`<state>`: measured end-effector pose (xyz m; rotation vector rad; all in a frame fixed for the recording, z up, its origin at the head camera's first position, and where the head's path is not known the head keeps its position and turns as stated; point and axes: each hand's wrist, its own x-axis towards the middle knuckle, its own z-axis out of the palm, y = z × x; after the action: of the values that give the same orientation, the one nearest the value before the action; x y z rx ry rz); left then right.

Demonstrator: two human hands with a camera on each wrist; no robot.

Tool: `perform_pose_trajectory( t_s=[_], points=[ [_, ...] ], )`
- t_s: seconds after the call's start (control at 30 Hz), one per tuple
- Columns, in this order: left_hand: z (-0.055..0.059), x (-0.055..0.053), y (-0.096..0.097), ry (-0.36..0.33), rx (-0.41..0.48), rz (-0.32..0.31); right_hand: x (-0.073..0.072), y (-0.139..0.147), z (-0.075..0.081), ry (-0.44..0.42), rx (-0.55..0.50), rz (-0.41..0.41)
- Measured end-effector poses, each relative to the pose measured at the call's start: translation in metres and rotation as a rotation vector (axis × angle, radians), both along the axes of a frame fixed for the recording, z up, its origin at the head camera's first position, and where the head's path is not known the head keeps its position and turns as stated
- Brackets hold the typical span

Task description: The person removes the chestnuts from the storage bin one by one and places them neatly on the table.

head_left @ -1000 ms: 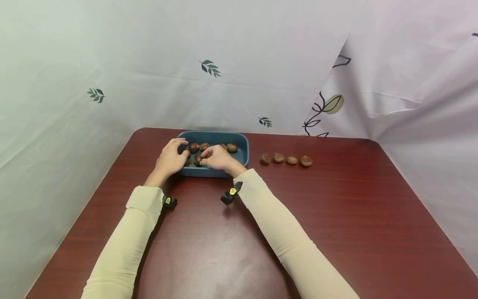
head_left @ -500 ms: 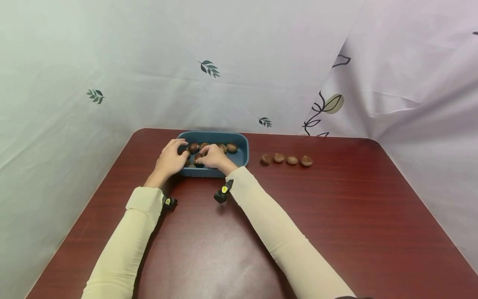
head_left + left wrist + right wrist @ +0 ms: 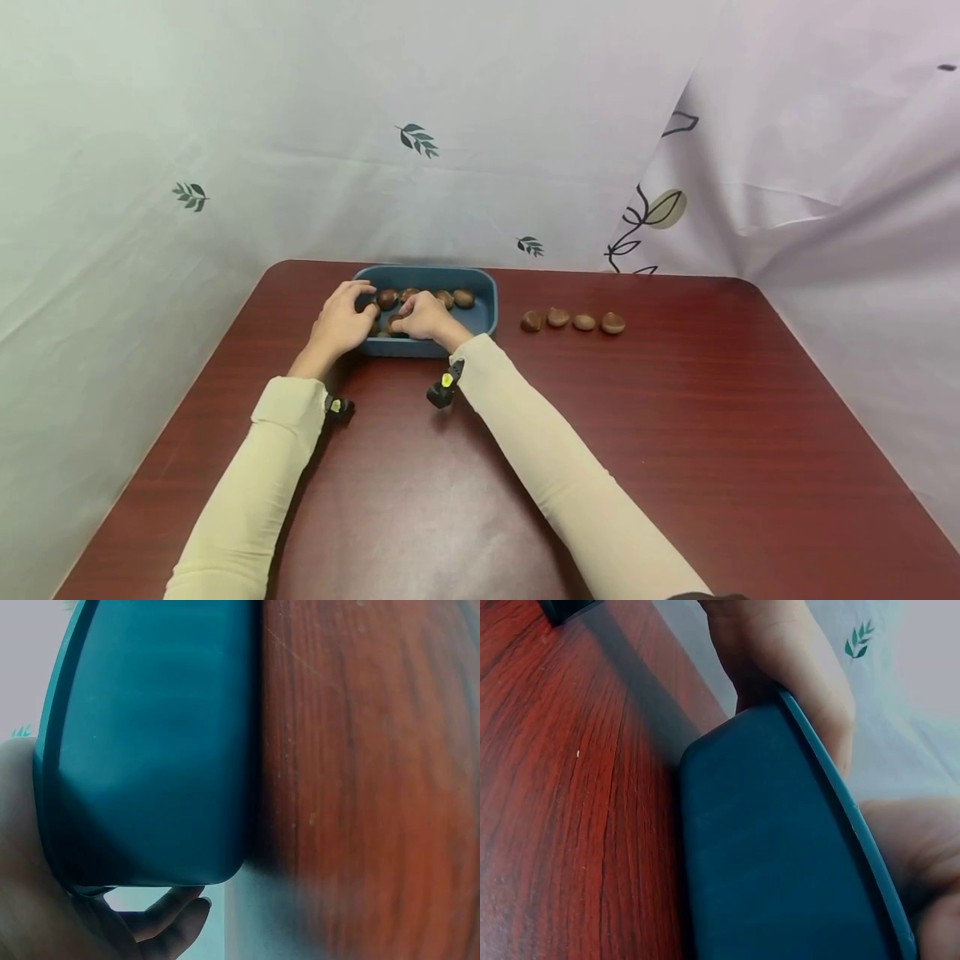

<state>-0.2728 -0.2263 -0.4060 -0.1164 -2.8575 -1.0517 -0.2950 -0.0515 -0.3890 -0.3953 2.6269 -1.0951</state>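
Observation:
A blue plastic tray (image 3: pixel 405 349) stands at the table's far edge with several brown chestnuts (image 3: pixel 463 297) inside. My left hand (image 3: pixel 339 323) grips its left end, thumb over the rim and fingers round the outer wall, which shows from outside in the left wrist view. With thumb and fingertips my right hand (image 3: pixel 426 318) pinches a dark chestnut (image 3: pixel 393 321) in the tray's left half. That chestnut is partly hidden by the fingers. In the right wrist view the tray's front wall (image 3: pixel 765 840) hides the right fingertips.
Right of the tray, several chestnuts (image 3: pixel 557 317) lie in a row on the reddish-brown wooden table (image 3: pixel 712 433). A white cloth (image 3: pixel 300 125) with leaf prints hangs behind and beside the table. Each wrist carries a small black camera (image 3: pixel 441 393).
My right hand has shifted left within the tray and come down onto the dark chestnut. The left hand stays at the tray's left end, and the row of chestnuts lies as before.

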Motion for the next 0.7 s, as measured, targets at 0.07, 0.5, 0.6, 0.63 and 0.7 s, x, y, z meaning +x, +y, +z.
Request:
perform_pose_trajectory(
  t_s=[0.07,0.5,0.6,0.63,0.7],
  points=[
    [0.0,-0.001,0.0,-0.002,-0.005,0.0,0.0,0.0,0.0,-0.001,0.028,0.011],
    [0.001,0.0,-0.001,-0.005,-0.016,0.011,-0.001,0.006,0.002,-0.023,-0.103,0.019],
    [0.001,0.0,-0.001,-0.005,-0.013,0.014,0.0,0.011,0.004,-0.039,-0.166,0.015],
    [0.001,0.0,-0.001,-0.004,-0.013,0.015,0.0,0.014,0.004,-0.045,-0.187,0.016],
    [0.001,0.0,-0.001,-0.002,-0.012,0.017,0.0,0.019,0.006,-0.062,-0.225,0.018]
  ],
)
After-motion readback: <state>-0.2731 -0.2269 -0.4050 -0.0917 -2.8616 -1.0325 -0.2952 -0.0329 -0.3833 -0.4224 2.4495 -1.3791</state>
